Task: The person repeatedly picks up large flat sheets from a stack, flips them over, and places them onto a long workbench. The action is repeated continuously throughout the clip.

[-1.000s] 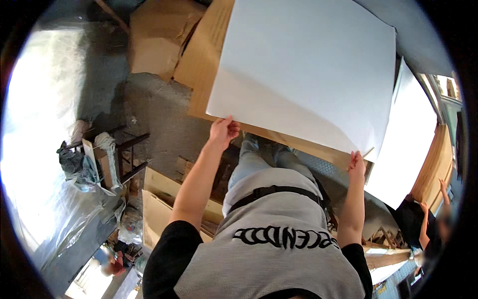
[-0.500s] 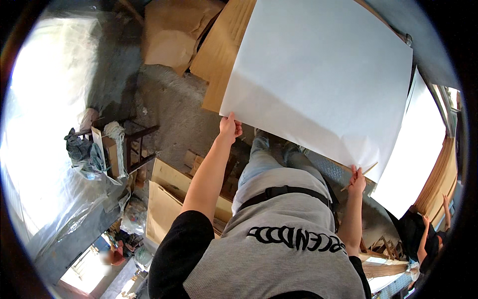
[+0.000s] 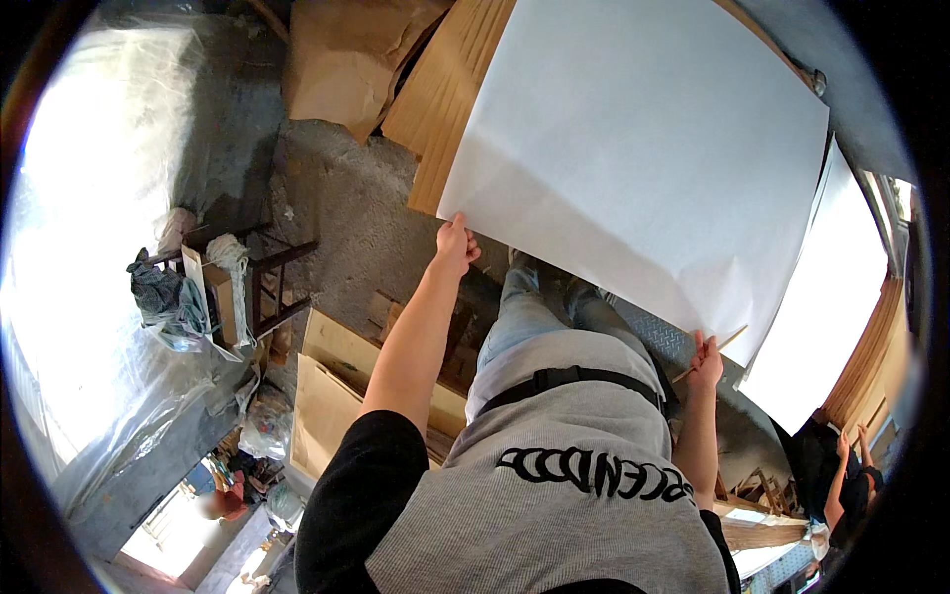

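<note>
A large white sheet (image 3: 633, 148), smooth like paper or thin board, stretches out in front of me. Its near left corner is pinched by my left hand (image 3: 457, 245), thumb on top and fingers curled. On the near edge, toward the right corner, my right hand (image 3: 705, 362) is closed with a thin wooden stick (image 3: 733, 338) between its fingers. That hand also grips the sheet's edge, where the surface is slightly creased. Beneath the sheet, brown wood-toned boards (image 3: 435, 178) show along its left side.
Another white sheet (image 3: 826, 297) lies to the right, by a co-worker (image 3: 841, 475) with raised hands. Brown wrapping paper (image 3: 341, 64) lies far left. A stool with cloths (image 3: 282, 272) and plywood panels (image 3: 327, 411) stand at left. Below the sheet's edge is a metal plate (image 3: 658, 335).
The sheet's near edge has shifted slightly away from me, and my left hand has moved a little with it. At right, the co-worker's hands have come closer together.
</note>
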`<state>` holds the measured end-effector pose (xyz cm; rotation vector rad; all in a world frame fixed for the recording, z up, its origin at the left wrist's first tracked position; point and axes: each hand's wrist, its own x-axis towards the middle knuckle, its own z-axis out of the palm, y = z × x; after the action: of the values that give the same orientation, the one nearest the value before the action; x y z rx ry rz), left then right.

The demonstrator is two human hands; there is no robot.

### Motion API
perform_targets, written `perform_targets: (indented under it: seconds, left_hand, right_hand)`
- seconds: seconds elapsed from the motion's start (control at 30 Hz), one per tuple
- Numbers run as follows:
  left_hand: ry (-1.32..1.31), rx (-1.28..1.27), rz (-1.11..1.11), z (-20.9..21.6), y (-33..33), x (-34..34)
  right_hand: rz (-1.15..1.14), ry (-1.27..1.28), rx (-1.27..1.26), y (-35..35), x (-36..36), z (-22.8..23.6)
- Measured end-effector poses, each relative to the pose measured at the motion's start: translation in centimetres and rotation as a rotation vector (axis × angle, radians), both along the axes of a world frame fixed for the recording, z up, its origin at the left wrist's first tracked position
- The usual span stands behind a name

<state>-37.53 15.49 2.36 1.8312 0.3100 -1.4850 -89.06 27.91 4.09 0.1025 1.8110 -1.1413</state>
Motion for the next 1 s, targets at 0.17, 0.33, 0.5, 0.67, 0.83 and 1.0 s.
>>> perform_targets:
  seconds: [0.17,0.33,0.5,0.67,0.83,1.0]
  left_hand:
    - [0.137,-0.076,0.167,-0.6,0.5,0.4]
    - [0.078,-0.084,0.183,-1.6,0.5,0.5]
    - [0.128,-0.167,0.182,-0.7,0.8,0.0]
    - [0.024,-0.2,0.129,0.0,0.4,-0.4]
    - [-0.051,-0.19,0.158,0.5,0.2,-1.1]
    - [0.057,-0.207,0.159,0.3,0.4,-0.6]
  right_hand:
    - [-0.009,-0.003,0.057,0.3,-0.2,-0.2]
    - [0.004,0.035,0.229,1.1,-1.9,-1.8]
    - [-0.012,-0.013,0.432,-2.5,1.8,2.3]
    - [0.082,0.063,0.385,-2.0,2.4,1.2]
    - [0.053,0.047,0.397,-2.2,2.5,1.2]
    - [0.039,0.011,0.3,-1.1,2.6,0.9]
